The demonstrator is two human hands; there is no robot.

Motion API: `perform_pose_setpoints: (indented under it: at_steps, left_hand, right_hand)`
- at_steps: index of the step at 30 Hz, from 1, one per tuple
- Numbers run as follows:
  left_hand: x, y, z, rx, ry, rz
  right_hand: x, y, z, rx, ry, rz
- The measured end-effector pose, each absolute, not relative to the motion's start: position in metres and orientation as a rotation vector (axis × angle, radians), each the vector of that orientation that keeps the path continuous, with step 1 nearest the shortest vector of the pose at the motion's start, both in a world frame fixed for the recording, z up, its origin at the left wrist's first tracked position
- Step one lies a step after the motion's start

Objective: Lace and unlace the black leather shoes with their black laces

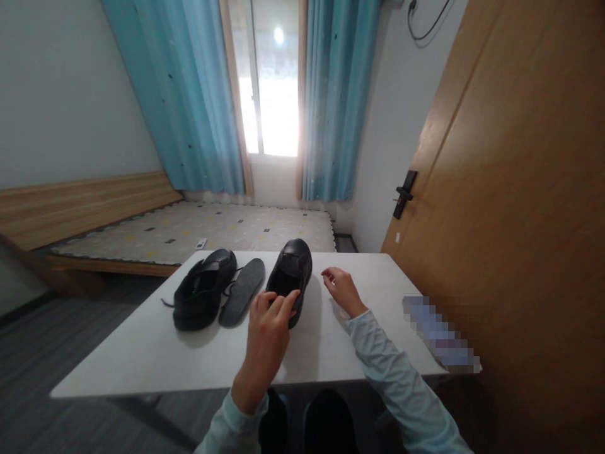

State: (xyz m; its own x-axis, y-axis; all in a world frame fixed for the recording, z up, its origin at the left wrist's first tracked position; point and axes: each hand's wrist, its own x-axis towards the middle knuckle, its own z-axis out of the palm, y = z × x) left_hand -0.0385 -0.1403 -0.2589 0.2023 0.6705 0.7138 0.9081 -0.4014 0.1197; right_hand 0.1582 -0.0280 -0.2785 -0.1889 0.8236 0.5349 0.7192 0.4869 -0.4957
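Observation:
A black shoe stands on the white table, its toe pointing away from me and its opening facing up. My left hand grips its heel end, with fingers reaching over the collar. To the right of the shoe, apart from it, my right hand hovers over the table with fingers curled together; I see nothing in them. A grey insole lies flat left of the held shoe. Beside that insole rests a second black shoe, a dark lace trailing from it.
A blurred bluish item lies along the table's right edge. Behind the table is a low bed with a small white object on it. A wooden door stands close on the right.

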Motion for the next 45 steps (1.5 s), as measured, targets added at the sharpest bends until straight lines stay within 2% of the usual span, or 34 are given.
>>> perform_pose_setpoints:
  at_steps: [11, 29, 40, 45]
  left_hand:
    - [0.015, -0.159, -0.273, -2.249, -1.457, -1.056]
    - [0.035, -0.159, -0.286, -2.21, -1.566, -0.979]
    - [0.022, -0.149, -0.261, -2.45, -1.555, -0.697]
    - [0.0, -0.137, -0.24, -2.561, -1.593, -0.733]
  right_hand:
    - [0.164, -0.026, -0.27, -1.277, -1.514, 0.256]
    - [0.156, -0.028, -0.272, -1.196, -1.684, 0.442]
    - [0.156, -0.024, -0.277, -1.165, -1.782, 0.394]
    - [0.156, -0.024, -0.278, -1.154, -1.79, 0.4]
